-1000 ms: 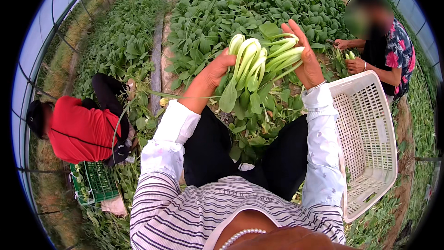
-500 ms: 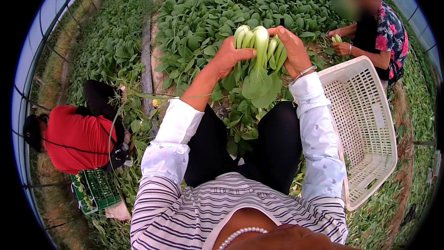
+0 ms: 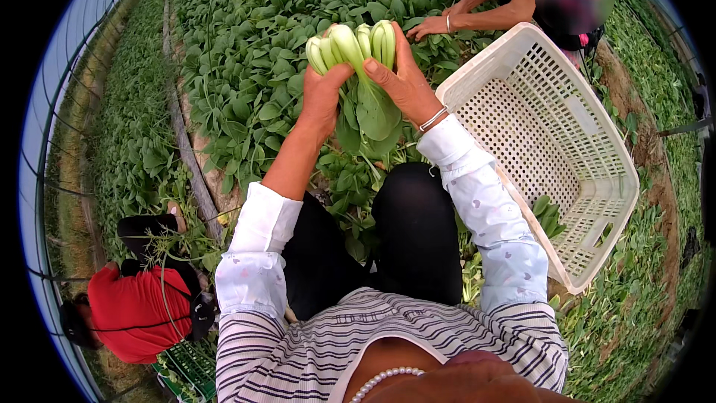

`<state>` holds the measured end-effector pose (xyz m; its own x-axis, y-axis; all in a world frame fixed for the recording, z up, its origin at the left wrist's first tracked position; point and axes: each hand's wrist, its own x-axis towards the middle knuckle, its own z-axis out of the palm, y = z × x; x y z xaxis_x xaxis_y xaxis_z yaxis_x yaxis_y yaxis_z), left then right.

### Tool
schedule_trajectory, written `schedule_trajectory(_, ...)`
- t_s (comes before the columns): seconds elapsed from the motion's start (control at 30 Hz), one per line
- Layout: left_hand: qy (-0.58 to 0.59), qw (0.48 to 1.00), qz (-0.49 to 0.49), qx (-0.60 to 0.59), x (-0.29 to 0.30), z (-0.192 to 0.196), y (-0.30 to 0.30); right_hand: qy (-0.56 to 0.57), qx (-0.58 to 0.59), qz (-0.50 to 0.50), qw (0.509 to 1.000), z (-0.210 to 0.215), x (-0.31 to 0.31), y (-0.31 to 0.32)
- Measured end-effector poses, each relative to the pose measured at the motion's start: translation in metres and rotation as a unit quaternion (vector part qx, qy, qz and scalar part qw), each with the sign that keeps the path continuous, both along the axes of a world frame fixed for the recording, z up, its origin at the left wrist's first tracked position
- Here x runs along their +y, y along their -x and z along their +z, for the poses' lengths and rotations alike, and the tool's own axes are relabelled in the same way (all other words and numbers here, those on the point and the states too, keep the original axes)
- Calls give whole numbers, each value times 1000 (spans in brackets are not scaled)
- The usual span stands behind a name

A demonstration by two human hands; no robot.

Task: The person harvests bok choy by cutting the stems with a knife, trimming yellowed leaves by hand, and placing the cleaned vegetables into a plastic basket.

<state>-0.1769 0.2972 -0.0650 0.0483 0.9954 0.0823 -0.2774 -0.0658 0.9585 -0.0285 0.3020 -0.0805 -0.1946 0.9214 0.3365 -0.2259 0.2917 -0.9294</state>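
Head cam's got a nice clear view for me right now. The bare left hand (image 3: 322, 89) and bare right hand (image 3: 406, 86) are both closed around a bunch of bok choy with pale green stalks and broad green leaves (image 3: 365, 97), thumbs pressed on the near side. It's held up above the wearer's knees, stalk bases away from the body, leaves hanging toward it. Just right of the right forearm I've got a white rectangular plastic crate with perforated sides (image 3: 514, 134), tilted, a few loose dark green leaves (image 3: 548, 216) inside. Writing-wise, there's dark lettering across the chest of the white-and-black striped top (image 3: 298, 351), too squashed by the fisheye for me to read reliably. Up ahead, a co-worker's hand with a pale bracelet (image 3: 429, 27) reaches into the leafy green crop bed (image 3: 261, 52).
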Motion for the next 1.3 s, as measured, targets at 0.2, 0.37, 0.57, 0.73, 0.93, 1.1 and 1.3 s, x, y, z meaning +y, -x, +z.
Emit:
schedule_trajectory(0.2, 11, 992, -73, 102, 12, -6, -47, -59, -177, -104, 977, -26, -4, -54)
schedule_trajectory(0.37, 47, 990, -111, 78, 18, -12, -70, -71, -213, -102, 969, -45, 0, -63)
schedule_trajectory(0.57, 9, 950, -298, 94, 22, 1, -112, -79, -213, -206, 952, -37, -5, -101)
schedule_trajectory(0.73, -185, 856, -330, 353, 52, -7, -151, -17, -126, -348, 929, -43, -1, -166)
schedule_trajectory(0.93, 11, 887, -266, 377, 102, -78, -43, 117, -274, -493, 817, -187, 78, -286)
schedule_trajectory(1.1, 202, 835, -252, 446, 81, -131, 64, 447, -417, -557, 562, -300, 172, -292)
schedule_trajectory(1.3, 195, 839, -218, 459, 88, -134, 103, 412, -515, -465, 590, -370, 171, -344)
